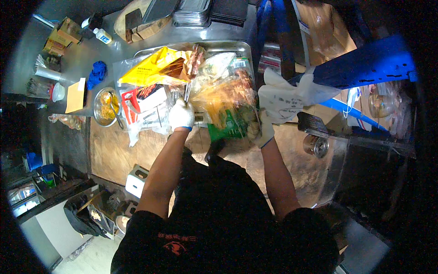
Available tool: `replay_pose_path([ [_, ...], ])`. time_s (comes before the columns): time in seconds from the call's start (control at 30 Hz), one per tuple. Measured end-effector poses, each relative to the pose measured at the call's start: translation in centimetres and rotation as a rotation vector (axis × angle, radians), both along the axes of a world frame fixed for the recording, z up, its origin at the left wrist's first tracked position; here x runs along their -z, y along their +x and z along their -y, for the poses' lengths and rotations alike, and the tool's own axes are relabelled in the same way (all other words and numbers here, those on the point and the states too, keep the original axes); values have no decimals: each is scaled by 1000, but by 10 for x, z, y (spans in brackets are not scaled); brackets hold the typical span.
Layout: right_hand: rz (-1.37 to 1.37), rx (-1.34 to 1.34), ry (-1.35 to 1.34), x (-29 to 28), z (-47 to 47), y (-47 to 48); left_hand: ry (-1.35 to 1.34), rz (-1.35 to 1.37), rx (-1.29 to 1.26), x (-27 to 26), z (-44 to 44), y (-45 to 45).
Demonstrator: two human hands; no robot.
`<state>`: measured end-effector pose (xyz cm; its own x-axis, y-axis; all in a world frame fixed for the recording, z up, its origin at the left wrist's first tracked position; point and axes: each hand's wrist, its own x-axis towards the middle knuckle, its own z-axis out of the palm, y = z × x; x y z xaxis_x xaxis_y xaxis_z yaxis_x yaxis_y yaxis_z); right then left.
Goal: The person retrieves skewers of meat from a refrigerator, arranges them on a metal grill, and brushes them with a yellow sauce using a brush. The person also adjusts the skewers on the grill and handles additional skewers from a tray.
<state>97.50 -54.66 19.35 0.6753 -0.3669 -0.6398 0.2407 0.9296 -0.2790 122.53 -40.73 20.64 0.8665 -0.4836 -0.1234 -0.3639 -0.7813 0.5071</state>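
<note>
My left hand (181, 115), in a white knit glove, is closed around the metal ends of a bunch of meat skewers (195, 65). The meat end points away from me, beside an open yellow bag (154, 68) with more skewers showing in its mouth. My right hand (265, 128), also gloved, grips the right edge of a clear plastic bag (219, 97) holding orange-brown skewered meat; its fingers are partly hidden. A green printed package (226, 126) shows at the bag's near end. Under all this lies a metal tray (244, 46). Left of the bag is a red-and-white package (137, 106).
A steel bowl (97, 118) with orange food and a spoon stands left, near a blue cloth (97, 73). Stacked trays (191, 15) and a cleaver (133, 20) are at the back. A blue beam (369, 66) with a white bag (284, 97) juts in from the right.
</note>
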Motion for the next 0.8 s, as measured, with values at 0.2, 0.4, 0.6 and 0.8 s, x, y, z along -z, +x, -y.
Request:
replay_pose_path([
  [0.2,-559,-381,-649,0,12,11,4,15,1,-3,0,1],
  [0.4,-823,-558,-1026,8,24,5,41,49,25,-1,-3,7],
  [0.6,-627,-320,-798,33,36,-13,87,61,29,-3,-1,9],
  [0.8,-405,-239,-537,9,37,-13,66,58,26,1,-2,9],
])
